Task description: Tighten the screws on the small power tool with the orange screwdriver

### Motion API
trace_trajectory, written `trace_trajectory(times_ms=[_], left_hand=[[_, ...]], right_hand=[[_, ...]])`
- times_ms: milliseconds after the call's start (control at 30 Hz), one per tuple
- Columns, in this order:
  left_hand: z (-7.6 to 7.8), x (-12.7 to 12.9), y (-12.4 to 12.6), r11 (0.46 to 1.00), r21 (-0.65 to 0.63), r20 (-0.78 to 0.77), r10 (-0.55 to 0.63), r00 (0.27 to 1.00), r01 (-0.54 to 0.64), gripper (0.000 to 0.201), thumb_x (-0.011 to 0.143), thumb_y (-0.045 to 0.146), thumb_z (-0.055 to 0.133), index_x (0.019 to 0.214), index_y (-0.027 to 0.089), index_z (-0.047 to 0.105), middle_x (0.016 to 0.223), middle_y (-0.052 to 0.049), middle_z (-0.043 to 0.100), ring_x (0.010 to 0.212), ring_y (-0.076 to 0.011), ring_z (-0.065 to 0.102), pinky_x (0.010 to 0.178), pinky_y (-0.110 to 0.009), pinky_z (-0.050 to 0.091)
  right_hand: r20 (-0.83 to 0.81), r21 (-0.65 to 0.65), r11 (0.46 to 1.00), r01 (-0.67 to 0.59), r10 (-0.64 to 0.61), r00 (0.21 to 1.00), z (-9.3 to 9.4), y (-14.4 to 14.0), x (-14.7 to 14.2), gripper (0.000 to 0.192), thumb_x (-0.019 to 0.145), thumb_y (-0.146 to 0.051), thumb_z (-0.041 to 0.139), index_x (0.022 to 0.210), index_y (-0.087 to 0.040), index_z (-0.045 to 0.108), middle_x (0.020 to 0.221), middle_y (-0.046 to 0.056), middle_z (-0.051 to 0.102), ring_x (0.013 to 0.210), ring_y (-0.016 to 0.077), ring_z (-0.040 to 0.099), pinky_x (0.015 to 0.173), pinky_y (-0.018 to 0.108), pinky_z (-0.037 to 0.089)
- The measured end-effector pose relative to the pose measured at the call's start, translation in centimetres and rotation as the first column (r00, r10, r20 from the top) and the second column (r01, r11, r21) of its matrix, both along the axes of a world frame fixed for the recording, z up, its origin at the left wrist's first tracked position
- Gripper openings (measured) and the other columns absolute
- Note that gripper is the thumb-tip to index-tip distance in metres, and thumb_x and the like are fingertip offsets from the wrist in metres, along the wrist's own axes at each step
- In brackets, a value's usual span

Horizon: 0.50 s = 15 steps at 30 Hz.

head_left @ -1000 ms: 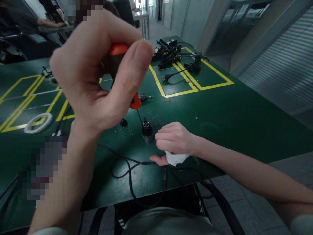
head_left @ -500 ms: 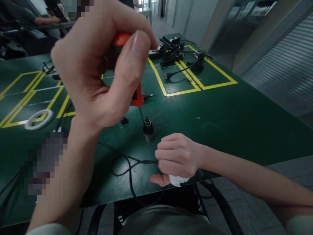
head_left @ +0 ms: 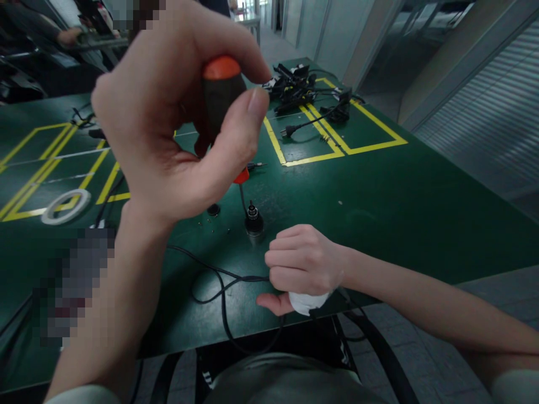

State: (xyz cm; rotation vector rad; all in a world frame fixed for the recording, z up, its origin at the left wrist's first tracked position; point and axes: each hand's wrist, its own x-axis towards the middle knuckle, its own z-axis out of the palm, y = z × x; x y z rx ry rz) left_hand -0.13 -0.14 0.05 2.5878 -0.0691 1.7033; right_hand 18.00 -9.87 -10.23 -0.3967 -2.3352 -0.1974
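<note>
My left hand [head_left: 168, 118] is raised close to the camera and grips the black and orange handle of a screwdriver [head_left: 221, 92]. Its thin shaft points down onto the top of a small black socket part [head_left: 254, 222] that stands upright on the green table [head_left: 379, 196]. My right hand [head_left: 303, 264] rests near the table's front edge, closed around a white object [head_left: 307, 302], with a black cable [head_left: 219, 286] running to it.
Yellow tape lines [head_left: 311, 146] mark boxes on the table. A pile of black cables and plugs [head_left: 303, 90] lies at the far side. A white tape ring [head_left: 67, 205] sits at the left. A small black cap [head_left: 213, 210] and tiny screws lie beside the socket part. Other people sit at the far left.
My left hand has turned the screwdriver handle, with the thumb shifting lower. My right hand drew back toward the table's front edge with the white object.
</note>
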Motion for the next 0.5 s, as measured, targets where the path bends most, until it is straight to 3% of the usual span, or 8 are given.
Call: trace_trajectory(times_ms=[67,100,200,333,400,500], left_hand=[[0.0,0.2,0.2,0.955,0.019,-0.084,0.295,0.952,-0.294,0.022,0.105,0.025,0.053,0.112,0.012,0.070,0.099,0.001,0.065,0.079,-0.0049,0.059,0.076,-0.023,0.048],[-0.1,0.3,0.3,0.933,0.031,-0.082,0.359,0.930,-0.358,0.026,0.106,0.030,0.050,0.111,0.014,0.070,0.099,0.002,0.065,0.075,-0.0038,0.056,0.073,-0.023,0.046],[-0.1,0.4,0.5,0.952,0.029,-0.047,0.307,0.951,-0.306,0.033,0.103,0.034,0.051,0.108,0.011,0.074,0.095,0.000,0.066,0.067,-0.0041,0.050,0.066,-0.025,0.043],[-0.2,0.4,0.4,0.970,-0.105,-0.053,0.214,0.975,-0.219,0.037,0.100,0.030,0.047,0.111,0.012,0.077,0.095,-0.003,0.070,0.067,-0.0085,0.057,0.063,-0.028,0.043],[-0.1,0.4,0.3,0.968,-0.114,-0.061,0.218,0.974,-0.224,0.033,0.099,0.023,0.047,0.112,0.012,0.076,0.095,-0.004,0.070,0.065,-0.0085,0.056,0.061,-0.028,0.043],[-0.1,0.5,0.3,0.974,-0.086,-0.062,0.203,0.977,-0.208,0.019,0.098,0.019,0.057,0.108,0.012,0.071,0.084,0.000,0.065,0.058,-0.0045,0.048,0.055,-0.024,0.039]], right_hand=[[0.003,-0.021,1.000,0.004,-0.004,1.000,-0.1,0.2,0.1,0.038,0.095,-0.032,0.060,0.062,-0.024,0.041,0.056,-0.007,0.036,0.049,0.0128,0.034,0.048,0.030,0.027],[0.002,-0.033,0.999,0.011,-0.011,1.000,-0.3,0.4,0.2,0.037,0.095,-0.031,0.058,0.063,-0.025,0.040,0.056,-0.007,0.036,0.049,0.0128,0.034,0.048,0.030,0.027],[-0.024,-0.088,0.995,0.047,-0.049,0.999,-1.0,1.4,0.7,0.036,0.094,-0.030,0.056,0.064,-0.025,0.036,0.056,-0.007,0.038,0.049,0.0125,0.036,0.049,0.029,0.027],[-0.118,-0.246,0.965,0.092,-0.124,0.985,-2.4,3.2,1.9,0.038,0.089,-0.026,0.060,0.066,-0.026,0.030,0.057,-0.008,0.036,0.048,0.0102,0.033,0.049,0.026,0.023],[-0.149,-0.370,0.920,0.129,-0.196,0.969,-3.2,3.9,2.5,0.037,0.087,-0.028,0.063,0.068,-0.025,0.031,0.058,-0.009,0.034,0.048,0.0092,0.031,0.050,0.025,0.023],[-0.169,-0.587,0.794,0.157,-0.309,0.936,-4.0,4.7,3.0,0.032,0.084,-0.036,0.068,0.076,-0.024,0.040,0.066,-0.008,0.043,0.053,0.0093,0.036,0.052,0.023,0.031]])
